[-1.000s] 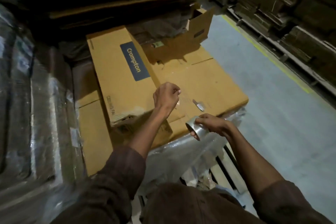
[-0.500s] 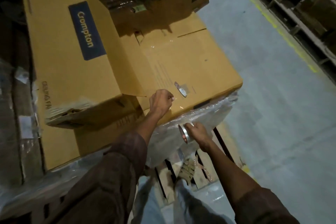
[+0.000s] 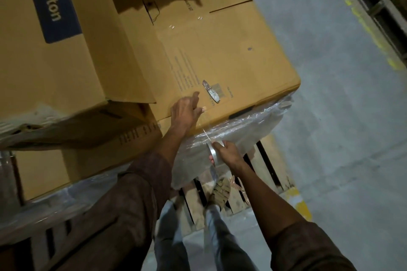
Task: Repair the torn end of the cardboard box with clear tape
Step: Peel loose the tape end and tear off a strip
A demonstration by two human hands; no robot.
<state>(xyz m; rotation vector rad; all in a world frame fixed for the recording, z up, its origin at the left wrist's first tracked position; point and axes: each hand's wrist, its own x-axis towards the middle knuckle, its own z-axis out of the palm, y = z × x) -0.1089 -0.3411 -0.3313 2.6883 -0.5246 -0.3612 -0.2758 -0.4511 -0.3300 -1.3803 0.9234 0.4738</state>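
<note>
A large flat cardboard box (image 3: 231, 50) lies on a plastic-wrapped stack. My left hand (image 3: 186, 112) presses flat on the box's near edge, fingers spread over a strip of clear tape. A thin line of tape runs from under that hand down to the clear tape roll (image 3: 213, 153), which my right hand (image 3: 229, 154) grips against the stretch wrap below the box edge. A small folded bit of old tape (image 3: 211, 94) sticks to the box top just right of my left fingers.
A second cardboard box with a blue Crompton label (image 3: 50, 4) lies over the left part, its near end (image 3: 33, 116) crushed and torn. A wooden pallet (image 3: 266, 165) shows below, with my shoe (image 3: 220, 191) on it. Grey concrete floor (image 3: 330, 116) opens to the right.
My left hand has opened from a fist to flat fingers on the box edge. My right hand has pulled the roll lower, down over the edge. The view has moved closer.
</note>
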